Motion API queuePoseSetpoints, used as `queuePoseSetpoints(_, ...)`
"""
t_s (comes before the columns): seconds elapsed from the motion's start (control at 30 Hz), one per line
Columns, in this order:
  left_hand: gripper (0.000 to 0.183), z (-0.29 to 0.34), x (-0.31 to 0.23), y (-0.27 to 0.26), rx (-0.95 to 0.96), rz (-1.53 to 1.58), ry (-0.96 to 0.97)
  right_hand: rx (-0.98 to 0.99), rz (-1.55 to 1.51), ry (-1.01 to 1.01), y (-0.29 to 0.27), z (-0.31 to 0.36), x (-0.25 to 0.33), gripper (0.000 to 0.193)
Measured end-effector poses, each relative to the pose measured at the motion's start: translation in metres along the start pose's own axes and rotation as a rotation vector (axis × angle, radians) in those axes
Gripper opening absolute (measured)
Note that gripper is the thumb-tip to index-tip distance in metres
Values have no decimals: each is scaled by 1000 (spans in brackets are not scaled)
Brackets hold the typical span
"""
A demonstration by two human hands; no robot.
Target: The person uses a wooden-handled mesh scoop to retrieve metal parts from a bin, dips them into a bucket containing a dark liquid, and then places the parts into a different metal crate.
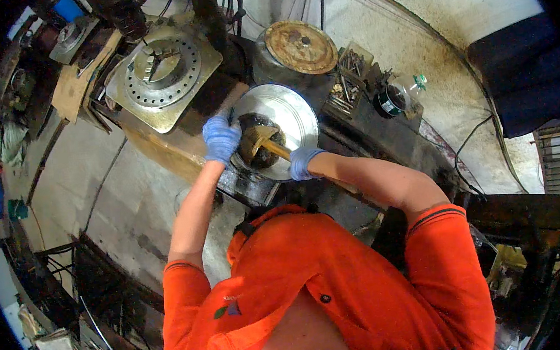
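A wide silvery metal basin (300, 111) is tilted in front of me, with dark liquid (256, 120) pooled in its bottom. My left hand (221, 140), in a blue glove, is closed on the basin's left rim. The blue-gloved right hand (305, 162) reaches over the basin's near right side. It grips the yellowish wooden handle of a flat brush (277, 150), its fingers wrapped round it. The brush's broad tan head rests down in the dark liquid; its tip is hidden there.
Left of the basin stands a machine table with a round jawed chuck (156, 65). Behind it is a pot with a stained round lid (301, 45). Trays of small metal tools (346, 94) and a plastic bottle (396, 99) with dark contents lie to the right.
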State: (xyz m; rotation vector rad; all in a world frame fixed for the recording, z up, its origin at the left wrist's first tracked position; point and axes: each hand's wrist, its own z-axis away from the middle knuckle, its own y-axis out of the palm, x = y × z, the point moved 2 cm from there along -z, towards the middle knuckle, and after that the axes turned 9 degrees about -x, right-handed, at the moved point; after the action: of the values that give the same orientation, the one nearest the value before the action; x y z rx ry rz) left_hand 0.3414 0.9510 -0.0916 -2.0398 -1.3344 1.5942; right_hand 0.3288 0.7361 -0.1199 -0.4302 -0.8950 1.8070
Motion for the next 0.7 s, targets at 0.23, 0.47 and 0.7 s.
queuePoseSetpoints(0.23,29,11,11,6,-129,-16,50,294,-582,69,-35,42,25,23)
queuePoseSetpoints(0.47,28,14,-6,5,-38,0,-13,427,-1070,195,-13,23,18,41)
queuePoseSetpoints(0.7,28,16,11,13,-95,38,-20,-157,297,-610,2,-14,-38,33)
